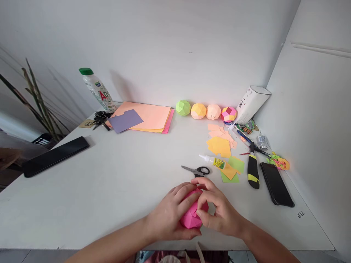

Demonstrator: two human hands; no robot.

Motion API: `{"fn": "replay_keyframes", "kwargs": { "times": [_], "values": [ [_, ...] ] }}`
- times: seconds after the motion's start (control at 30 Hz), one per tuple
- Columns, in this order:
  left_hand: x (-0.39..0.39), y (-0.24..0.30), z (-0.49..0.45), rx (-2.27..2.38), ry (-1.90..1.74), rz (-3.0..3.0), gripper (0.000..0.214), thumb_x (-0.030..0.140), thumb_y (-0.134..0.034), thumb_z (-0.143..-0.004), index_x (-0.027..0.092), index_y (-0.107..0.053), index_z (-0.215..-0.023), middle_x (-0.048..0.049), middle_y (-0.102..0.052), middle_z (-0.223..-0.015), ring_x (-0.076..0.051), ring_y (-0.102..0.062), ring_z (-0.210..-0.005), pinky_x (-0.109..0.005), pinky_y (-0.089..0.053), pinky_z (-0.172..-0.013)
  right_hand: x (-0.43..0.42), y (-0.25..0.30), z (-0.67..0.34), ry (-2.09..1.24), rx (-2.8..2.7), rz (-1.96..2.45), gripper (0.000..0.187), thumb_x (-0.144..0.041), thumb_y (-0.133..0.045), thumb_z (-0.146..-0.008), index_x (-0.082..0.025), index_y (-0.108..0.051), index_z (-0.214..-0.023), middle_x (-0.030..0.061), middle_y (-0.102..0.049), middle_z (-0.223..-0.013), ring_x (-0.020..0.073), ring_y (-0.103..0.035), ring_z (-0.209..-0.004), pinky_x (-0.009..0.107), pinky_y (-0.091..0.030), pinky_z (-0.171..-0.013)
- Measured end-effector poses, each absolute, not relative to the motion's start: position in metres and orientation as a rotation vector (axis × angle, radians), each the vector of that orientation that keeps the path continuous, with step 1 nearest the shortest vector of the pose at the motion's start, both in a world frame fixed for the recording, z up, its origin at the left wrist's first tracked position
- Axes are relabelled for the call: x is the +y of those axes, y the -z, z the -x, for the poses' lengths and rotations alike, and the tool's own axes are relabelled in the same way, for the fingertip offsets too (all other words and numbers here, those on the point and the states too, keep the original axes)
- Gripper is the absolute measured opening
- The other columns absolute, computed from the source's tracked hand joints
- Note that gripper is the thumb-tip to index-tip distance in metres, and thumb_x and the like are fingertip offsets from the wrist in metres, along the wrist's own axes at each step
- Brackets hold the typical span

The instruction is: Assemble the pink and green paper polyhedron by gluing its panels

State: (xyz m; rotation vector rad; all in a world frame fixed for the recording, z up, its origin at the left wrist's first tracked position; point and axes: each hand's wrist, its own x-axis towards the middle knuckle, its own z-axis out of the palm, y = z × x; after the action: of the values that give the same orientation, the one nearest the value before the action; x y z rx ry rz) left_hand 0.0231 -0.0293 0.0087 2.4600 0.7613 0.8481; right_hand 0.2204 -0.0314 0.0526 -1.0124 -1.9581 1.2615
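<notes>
A bright pink faceted paper ball is held just above the table's front part. My left hand wraps round it from the left, thumb underneath and fingers over the top. On its right side, my right hand pinches at a small paper flap with thumb and index finger. The flap stands slightly off the ball's surface; my fingers partly hide it. Black-handled scissors lie just beyond my hands, their blades pointing left. A glue bottle with a white nozzle rests on green and orange paper pieces.
Finished-looking paper balls line the wall. Paper sheets, a white bottle and keys stand or lie back left. A black-and-yellow cutter, a phone and a white carton are on the right.
</notes>
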Motion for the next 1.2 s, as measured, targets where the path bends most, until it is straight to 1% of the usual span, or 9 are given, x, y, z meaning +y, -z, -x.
{"fn": "replay_keyframes", "kwargs": {
  "times": [0.2,0.47,0.67,0.83,1.03,1.2],
  "values": [
    [-0.0286,-0.0089,-0.0232,0.762,-0.856,-2.452,0.076,0.05,-0.064,-0.079,0.018,-0.03,-0.139,-0.0183,-0.05,-0.131,-0.036,-0.049,-0.125,-0.052,-0.047,-0.1,-0.0333,-0.0545,-0.216,-1.173,-1.942,1.037,0.013,-0.009,-0.061,-0.075,-0.022,-0.056,-0.075,0.0086,-0.051,-0.132,0.0249,-0.054,-0.12,0.039,-0.046,-0.1],
    [-0.0283,-0.0086,-0.0232,0.776,-0.86,-2.441,0.075,0.049,-0.065,-0.078,0.017,-0.032,-0.138,-0.0175,-0.051,-0.129,-0.035,-0.049,-0.123,-0.051,-0.047,-0.101,-0.0347,-0.0537,-0.2163,-1.122,-1.982,1.089,0.015,-0.009,-0.06,-0.076,-0.023,-0.054,-0.08,0.0084,-0.05,-0.134,0.0254,-0.048,-0.128,0.04,-0.043,-0.105],
    [-0.0285,-0.009,-0.0233,0.769,-0.848,-2.463,0.077,0.05,-0.065,-0.078,0.017,-0.031,-0.138,-0.0183,-0.05,-0.131,-0.035,-0.048,-0.124,-0.05,-0.047,-0.101,-0.0354,-0.0527,-0.2173,-1.089,-2.01,1.051,0.013,-0.011,-0.058,-0.08,-0.023,-0.057,-0.085,0.009,-0.051,-0.133,0.0251,-0.05,-0.126,0.041,-0.043,-0.105],
    [-0.0289,-0.0101,-0.0236,0.767,-0.847,-2.461,0.076,0.053,-0.063,-0.079,0.018,-0.031,-0.138,-0.0183,-0.051,-0.132,-0.035,-0.049,-0.125,-0.05,-0.047,-0.1,-0.0344,-0.0507,-0.2176,-1.046,-2.026,0.982,0.013,-0.013,-0.058,-0.084,-0.024,-0.059,-0.091,0.0082,-0.053,-0.13,0.0235,-0.051,-0.125,0.038,-0.046,-0.102],
    [-0.0292,-0.0107,-0.0226,0.772,-0.848,-2.446,0.076,0.052,-0.063,-0.08,0.018,-0.032,-0.14,-0.0179,-0.052,-0.133,-0.035,-0.049,-0.125,-0.05,-0.046,-0.102,-0.0333,-0.0522,-0.216,-0.962,-2.081,0.929,0.014,-0.01,-0.057,-0.084,-0.024,-0.059,-0.087,0.0077,-0.053,-0.128,0.0239,-0.051,-0.124,0.038,-0.048,-0.101],
    [-0.0292,-0.0131,-0.0234,0.773,-0.848,-2.441,0.076,0.051,-0.063,-0.08,0.018,-0.03,-0.141,-0.0175,-0.052,-0.132,-0.034,-0.05,-0.125,-0.049,-0.047,-0.101,-0.0335,-0.0516,-0.2145,-0.918,-2.081,0.893,0.015,-0.01,-0.056,-0.085,-0.024,-0.058,-0.088,0.0067,-0.053,-0.127,0.0227,-0.05,-0.123,0.037,-0.046,-0.102]
  ]
}}
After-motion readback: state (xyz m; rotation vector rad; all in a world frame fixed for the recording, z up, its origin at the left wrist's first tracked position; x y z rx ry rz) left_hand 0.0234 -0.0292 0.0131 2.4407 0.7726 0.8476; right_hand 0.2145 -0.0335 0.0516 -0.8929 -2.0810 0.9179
